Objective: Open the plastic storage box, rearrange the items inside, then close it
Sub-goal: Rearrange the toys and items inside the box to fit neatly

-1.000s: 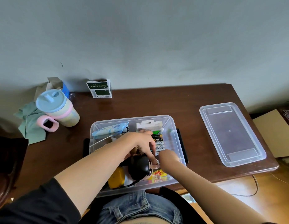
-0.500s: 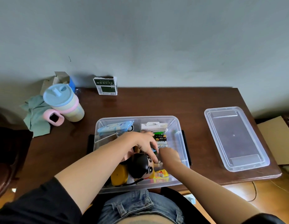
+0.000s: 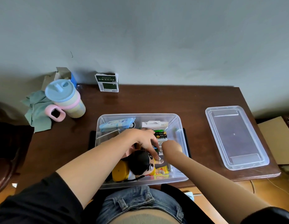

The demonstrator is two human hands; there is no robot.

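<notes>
Box (image 3: 181,177) sits open, centre of worktop (image 3: 156,102); mid-rearrange step. Left hand (image 3: 140,139) reaches in, fingers spread and curved down over the doll (image 3: 140,164) and packs (image 3: 161,136); grasp unclear. Right hand (image 3: 172,147) is clenched beside the packs; what it holds is hidden. Lid (image 3: 235,136) lies off at right. Next, I'd say: seat items flat, then fetch lid.

Both hands, left hand (image 3: 140,139) and right hand (image 3: 172,147), reach into the open storage box (image 3: 181,177); lid (image 3: 235,136) lies apart
</notes>
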